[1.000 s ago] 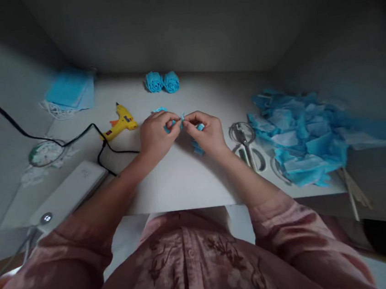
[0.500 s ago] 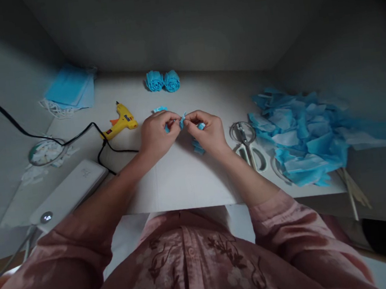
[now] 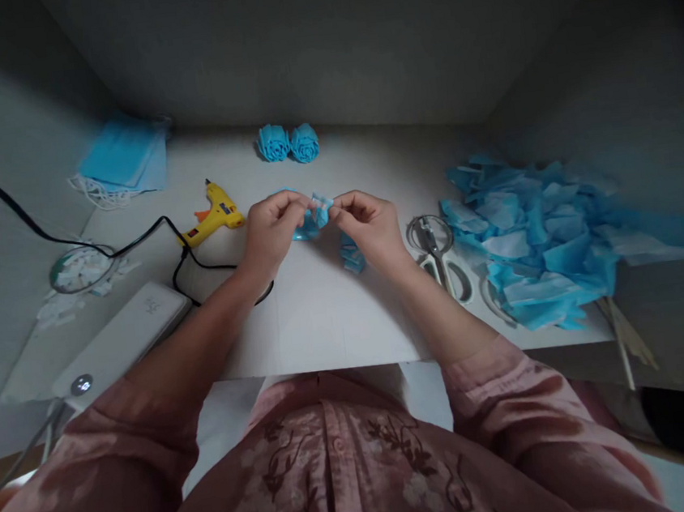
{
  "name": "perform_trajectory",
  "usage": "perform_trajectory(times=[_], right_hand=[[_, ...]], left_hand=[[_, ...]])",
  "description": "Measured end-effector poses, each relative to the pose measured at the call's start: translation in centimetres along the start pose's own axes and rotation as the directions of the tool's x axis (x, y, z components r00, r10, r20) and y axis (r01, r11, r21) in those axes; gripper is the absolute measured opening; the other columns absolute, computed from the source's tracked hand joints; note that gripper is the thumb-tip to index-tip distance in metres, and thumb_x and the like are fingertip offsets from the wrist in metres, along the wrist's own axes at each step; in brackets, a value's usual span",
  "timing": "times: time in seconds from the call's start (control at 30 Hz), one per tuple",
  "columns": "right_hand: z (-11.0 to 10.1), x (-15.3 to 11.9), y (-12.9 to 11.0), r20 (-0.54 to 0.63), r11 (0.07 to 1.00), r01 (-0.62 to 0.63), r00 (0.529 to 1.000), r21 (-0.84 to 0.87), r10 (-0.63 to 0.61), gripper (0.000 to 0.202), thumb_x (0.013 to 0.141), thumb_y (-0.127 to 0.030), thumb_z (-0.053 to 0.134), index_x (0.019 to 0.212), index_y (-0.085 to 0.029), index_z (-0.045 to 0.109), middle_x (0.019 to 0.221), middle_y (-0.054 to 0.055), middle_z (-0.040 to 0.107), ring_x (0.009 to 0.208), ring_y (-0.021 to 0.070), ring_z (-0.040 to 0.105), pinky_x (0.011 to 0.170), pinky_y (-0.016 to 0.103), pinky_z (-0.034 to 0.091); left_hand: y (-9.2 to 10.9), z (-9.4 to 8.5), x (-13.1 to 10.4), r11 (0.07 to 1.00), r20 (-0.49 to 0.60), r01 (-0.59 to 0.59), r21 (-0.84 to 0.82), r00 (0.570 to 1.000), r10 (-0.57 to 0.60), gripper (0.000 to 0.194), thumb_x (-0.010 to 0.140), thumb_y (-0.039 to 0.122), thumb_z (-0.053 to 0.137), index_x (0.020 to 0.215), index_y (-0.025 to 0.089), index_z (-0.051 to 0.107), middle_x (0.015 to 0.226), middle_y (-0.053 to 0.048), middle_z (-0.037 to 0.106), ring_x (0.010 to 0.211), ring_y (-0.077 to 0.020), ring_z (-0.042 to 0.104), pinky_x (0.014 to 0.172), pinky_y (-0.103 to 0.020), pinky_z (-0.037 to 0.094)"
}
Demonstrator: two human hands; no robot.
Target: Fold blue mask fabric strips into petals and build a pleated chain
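Note:
Between my two hands a small piece of blue fabric (image 3: pixel 322 209) is pinched, looking pleated or folded. My left hand (image 3: pixel 275 229) grips its left side with closed fingertips, and my right hand (image 3: pixel 372 224) pinches its right edge. Below and behind my left fingers lies more blue material (image 3: pixel 306 231), partly hidden. A small folded blue piece (image 3: pixel 351 255) rests on the table beside my right hand. Two blue fabric roses (image 3: pixel 289 143) stand side by side farther back.
To the left are a yellow glue gun (image 3: pixel 215 214) with a black cord, blue face masks (image 3: pixel 124 157), a dish of white scraps (image 3: pixel 83 268) and a white power bank (image 3: pixel 124 340). Scissors (image 3: pixel 438 258) lie right, beside a heap of blue fabric pieces (image 3: pixel 535 227) and wooden sticks (image 3: pixel 625 332).
The blue fabric between my fingers has turned and spread wider, showing more of its surface. My hands have moved slightly apart.

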State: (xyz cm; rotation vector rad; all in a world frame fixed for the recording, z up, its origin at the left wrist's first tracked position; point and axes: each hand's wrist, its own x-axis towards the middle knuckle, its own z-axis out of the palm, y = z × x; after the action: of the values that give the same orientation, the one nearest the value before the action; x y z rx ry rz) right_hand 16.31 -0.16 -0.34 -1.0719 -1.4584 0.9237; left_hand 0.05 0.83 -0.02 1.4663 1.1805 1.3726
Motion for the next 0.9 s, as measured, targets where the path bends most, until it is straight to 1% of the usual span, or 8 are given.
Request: perform_trajectory(times=[0.1,0.17,0.27,0.43,0.53,0.63,0.77,0.9], right_hand=[[-0.2,0.1,-0.2,0.025,0.986,-0.097,0.995,0.135,0.094,0.017,0.075,-0.036,0.069,0.074,-0.019,0.067,0.070,-0.002,0.061,0.067,0.0113,0.051,0.067,0.026,0.043],[-0.2,0.1,-0.4,0.059,0.975,-0.132,0.991,0.177,0.123,0.018,0.073,-0.036,0.072,0.074,-0.019,0.067,0.070,-0.002,0.060,0.069,0.0113,0.052,0.069,0.026,0.043],[-0.2,0.0,-0.6,0.082,0.969,-0.151,0.987,0.198,0.137,0.018,0.072,-0.037,0.073,0.074,-0.019,0.068,0.070,-0.002,0.060,0.068,0.0109,0.051,0.068,0.026,0.042],[-0.2,0.0,-0.5,0.115,0.969,-0.175,0.981,0.172,0.157,0.020,0.076,-0.039,0.069,0.076,-0.019,0.067,0.069,-0.002,0.059,0.068,0.0120,0.051,0.067,0.026,0.042],[-0.1,0.1,-0.4,0.125,0.985,-0.154,0.982,0.078,0.143,0.025,0.075,-0.043,0.071,0.070,-0.020,0.062,0.064,-0.003,0.052,0.064,0.0111,0.045,0.061,0.025,0.036],[-0.2,0.1,-0.3,0.108,0.992,-0.118,0.988,0.031,0.114,0.028,0.074,-0.041,0.071,0.065,-0.020,0.055,0.060,-0.005,0.045,0.061,0.0101,0.038,0.058,0.025,0.031],[-0.3,0.1,-0.3,0.104,0.995,-0.100,0.990,0.029,0.096,0.023,0.076,-0.037,0.066,0.065,-0.020,0.056,0.060,-0.004,0.045,0.061,0.0097,0.038,0.057,0.025,0.030],[-0.4,0.2,-0.3,0.104,0.994,-0.102,0.990,0.038,0.098,0.021,0.075,-0.036,0.065,0.066,-0.019,0.057,0.061,-0.004,0.046,0.060,0.0093,0.038,0.057,0.025,0.030]], left_hand=[[-0.1,-0.2,0.3,0.989,-0.039,0.097,-0.113,0.994,-0.102,0.003,0.083,0.023,0.062,0.081,0.020,0.062,0.064,0.004,0.053,0.054,-0.0086,0.045,0.052,-0.021,0.036],[-0.2,-0.4,0.4,0.977,0.047,0.145,-0.154,0.989,-0.139,0.011,0.084,0.030,0.062,0.086,0.020,0.062,0.067,0.003,0.055,0.056,-0.0090,0.048,0.053,-0.021,0.038],[-0.4,-0.6,0.4,0.968,0.195,0.186,-0.166,0.969,-0.152,0.017,0.081,0.034,0.064,0.076,0.018,0.061,0.065,0.002,0.053,0.057,-0.0091,0.047,0.054,-0.021,0.038],[-0.3,-0.5,0.2,0.981,0.177,0.151,-0.120,0.976,-0.129,0.013,0.072,0.027,0.066,0.067,0.019,0.058,0.058,0.003,0.048,0.054,-0.0088,0.042,0.052,-0.022,0.033],[0.0,-0.4,0.2,0.989,0.183,0.123,-0.085,0.977,-0.105,0.014,0.070,0.028,0.066,0.066,0.019,0.057,0.058,0.003,0.048,0.055,-0.0092,0.040,0.052,-0.023,0.032],[0.1,-0.5,0.3,0.990,0.196,0.126,-0.067,0.974,-0.111,0.013,0.070,0.029,0.066,0.066,0.019,0.059,0.058,0.003,0.049,0.055,-0.0094,0.042,0.052,-0.024,0.034],[0.3,-0.9,0.5,0.983,0.217,0.169,-0.068,0.965,-0.151,0.016,0.073,0.032,0.066,0.065,0.018,0.064,0.058,0.001,0.054,0.056,-0.0095,0.046,0.053,-0.023,0.037],[0.6,-1.1,0.5,0.989,0.232,0.144,-0.028,0.963,-0.133,0.021,0.074,0.034,0.067,0.063,0.017,0.063,0.058,0.001,0.054,0.055,-0.0090,0.045,0.052,-0.023,0.035]])
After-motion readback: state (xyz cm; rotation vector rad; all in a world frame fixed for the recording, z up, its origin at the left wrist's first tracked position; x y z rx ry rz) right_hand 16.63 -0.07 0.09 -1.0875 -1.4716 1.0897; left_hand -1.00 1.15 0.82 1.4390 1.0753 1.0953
